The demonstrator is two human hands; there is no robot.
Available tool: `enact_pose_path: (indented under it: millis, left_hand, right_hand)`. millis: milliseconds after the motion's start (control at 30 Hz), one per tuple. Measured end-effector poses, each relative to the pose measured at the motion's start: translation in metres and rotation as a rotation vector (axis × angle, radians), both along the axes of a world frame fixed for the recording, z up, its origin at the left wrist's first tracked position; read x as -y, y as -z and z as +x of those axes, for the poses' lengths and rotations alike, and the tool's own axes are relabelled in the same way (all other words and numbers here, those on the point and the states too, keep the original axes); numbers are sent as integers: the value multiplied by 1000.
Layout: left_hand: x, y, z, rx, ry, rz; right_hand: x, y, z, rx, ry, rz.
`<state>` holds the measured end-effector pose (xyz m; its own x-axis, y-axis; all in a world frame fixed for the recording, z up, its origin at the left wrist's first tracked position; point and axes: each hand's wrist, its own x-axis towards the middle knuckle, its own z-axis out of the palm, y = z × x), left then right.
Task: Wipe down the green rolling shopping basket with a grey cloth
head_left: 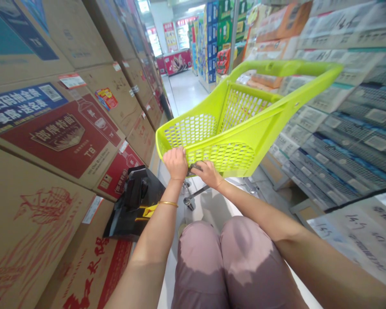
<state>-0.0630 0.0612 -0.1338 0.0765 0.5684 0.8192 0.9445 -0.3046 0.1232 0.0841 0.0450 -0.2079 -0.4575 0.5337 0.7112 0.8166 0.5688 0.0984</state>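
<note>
A bright yellow-green shopping cart (234, 154) with perforated plastic walls stands tilted in the view before me. My left hand (175, 163) is closed on the lower near corner of its basket, fingers over the rim. Close beside it, my right hand (207, 174) is closed at the basket's side, its fingers curled on a small dark piece (194, 168) that I cannot make out clearly. Part of that piece is hidden by the fingers. The cart's basket shows no goods in the visible part. A caster wheel (188, 203) is on the floor below my hands.
Stacked cardboard cartons (61, 133) line the left side. A black box (133, 206) stands by my left forearm. To the right are stacked grey-blue packs (350, 146) and white packs with handwritten prices. A tiled aisle (183, 94) leads to a red chest freezer (178, 63).
</note>
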Motion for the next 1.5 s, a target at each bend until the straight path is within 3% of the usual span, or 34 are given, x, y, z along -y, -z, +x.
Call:
enact_pose_path:
  millis: [233, 367, 533, 767, 967, 1100, 1267, 1500]
  left_hand:
    - [1, 3, 1, -4, 12, 36]
    - [1, 4, 1, 0, 11, 30]
    - [3, 3, 2, 7, 12, -39]
    - [4, -1, 3, 31, 5, -62]
    - [3, 0, 3, 44, 19, -63]
    - [3, 1, 2, 48, 17, -76]
    - [4, -1, 3, 41, 25, -72]
    - [6, 2, 3, -1, 11, -25]
  right_hand:
    - [-5, -49, -3, -217, 111, 149]
    - [-6, -61, -6, -255, 70, 184]
    - [-7, -45, -6, -298, 56, 117]
    - [-5, -5, -2, -126, 8, -102]
    - [0, 14, -1, 7, -50, -6]
    - [4, 14, 0, 97, -73, 27]
    - [8, -7, 2, 78, 4, -35]
    - [0, -62, -2, -216, 148, 75]
